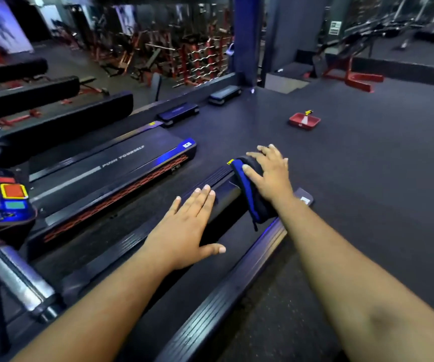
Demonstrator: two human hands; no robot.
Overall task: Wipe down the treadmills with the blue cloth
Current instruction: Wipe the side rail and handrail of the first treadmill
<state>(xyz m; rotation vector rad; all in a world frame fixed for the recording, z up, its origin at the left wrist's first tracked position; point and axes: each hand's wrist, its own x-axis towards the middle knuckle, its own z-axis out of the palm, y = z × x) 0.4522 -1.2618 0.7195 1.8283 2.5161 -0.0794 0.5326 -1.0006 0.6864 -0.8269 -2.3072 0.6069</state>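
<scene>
Right hand (268, 176) lies with fingers spread, pressing the cloth (250, 192) flat on the rear end of the near treadmill (210, 291), apparently for wiping contact. Left hand (184, 231), flat and holding nothing, rests on the deck, likely as a brace.

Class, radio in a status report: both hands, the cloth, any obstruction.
Left hand flat on black treadmill deck. Right hand pressing blue-edged dark cloth near deck's far end. Nothing blocking; red tray sits well off on floor.
</scene>
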